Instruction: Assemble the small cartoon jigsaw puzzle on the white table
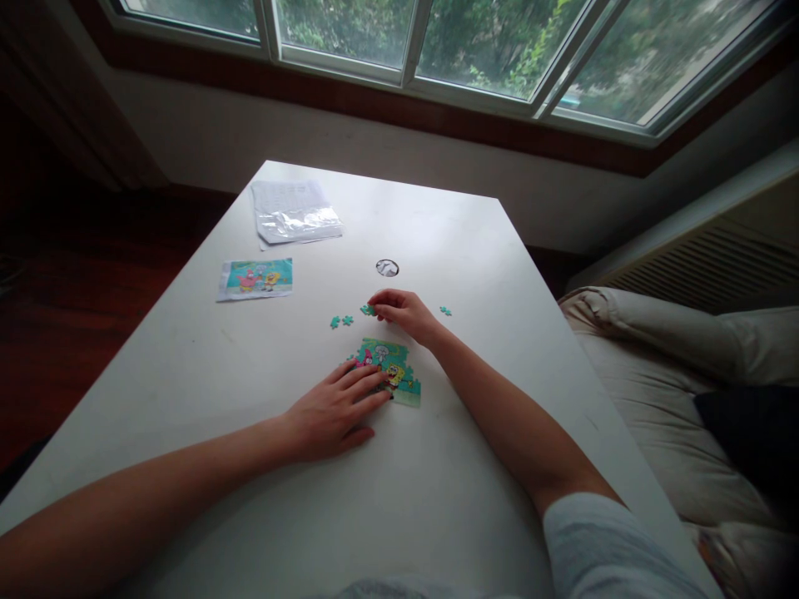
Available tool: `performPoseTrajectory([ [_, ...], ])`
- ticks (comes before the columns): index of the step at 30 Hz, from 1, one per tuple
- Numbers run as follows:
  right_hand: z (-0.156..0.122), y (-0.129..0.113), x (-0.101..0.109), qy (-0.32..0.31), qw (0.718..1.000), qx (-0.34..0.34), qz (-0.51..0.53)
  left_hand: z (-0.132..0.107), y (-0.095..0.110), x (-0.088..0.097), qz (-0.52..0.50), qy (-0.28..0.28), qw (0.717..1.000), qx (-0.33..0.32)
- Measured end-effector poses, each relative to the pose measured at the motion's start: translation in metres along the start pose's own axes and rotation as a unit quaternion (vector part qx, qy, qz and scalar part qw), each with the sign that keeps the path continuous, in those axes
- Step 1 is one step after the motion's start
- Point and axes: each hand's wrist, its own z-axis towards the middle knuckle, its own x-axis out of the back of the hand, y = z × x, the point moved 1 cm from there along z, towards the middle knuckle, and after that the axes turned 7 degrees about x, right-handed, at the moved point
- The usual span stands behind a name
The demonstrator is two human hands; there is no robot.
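Observation:
A partly joined cartoon jigsaw puzzle (399, 359) lies flat on the white table. My left hand (340, 408) rests on its left and lower part, fingers stretched out, covering some of the picture. Beyond the puzzle, my right hand (403, 312) has thumb and fingers pinched at a green puzzle piece (367, 309), low over the tabletop. To the left of that piece lie two loose green pieces (340, 321). More small green pieces (445, 310) sit apart, to the right of my right hand.
A printed picture sheet (257, 278) with the same cartoon lies at the left. Behind it are papers in a clear plastic sleeve (296, 215). A round hole (388, 268) opens in the white table (437, 233). A pale sofa (649, 374) stands on the right, windows beyond.

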Motion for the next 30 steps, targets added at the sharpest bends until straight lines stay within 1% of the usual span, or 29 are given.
performPoseTrajectory([
  [5, 0.0, -0.001, 0.0, -0.001, 1.0, 0.0, 0.006, 0.001, 0.0, 0.0, 0.006, -0.013, 1.0, 0.003],
  [15, 0.001, 0.002, -0.002, -0.013, 1.0, 0.013, 0.003, 0.001, 0.001, 0.002, 0.007, -0.015, 1.0, 0.004],
  [17, 0.0, 0.001, -0.003, -0.023, 0.999, 0.024, -0.025, 0.001, 0.001, 0.002, 0.007, -0.011, 1.0, 0.002],
  [19, -0.002, -0.001, -0.006, -0.04, 0.994, 0.045, -0.092, 0.001, 0.0, 0.001, 0.007, -0.005, 1.0, 0.0],
  [21, -0.005, -0.004, -0.01, -0.066, 0.981, 0.071, -0.17, 0.001, 0.0, 0.001, 0.008, -0.006, 1.0, 0.001],
  [23, -0.007, -0.008, -0.014, -0.099, 0.967, 0.092, -0.215, 0.001, 0.0, 0.0, 0.009, -0.007, 1.0, 0.002],
  [26, -0.01, -0.014, -0.018, -0.132, 0.96, 0.103, -0.225, 0.0, 0.0, 0.0, 0.009, -0.007, 1.0, 0.004],
  [30, -0.009, -0.016, -0.019, -0.142, 0.954, 0.111, -0.238, 0.0, 0.0, 0.0, 0.01, -0.012, 1.0, 0.003],
])
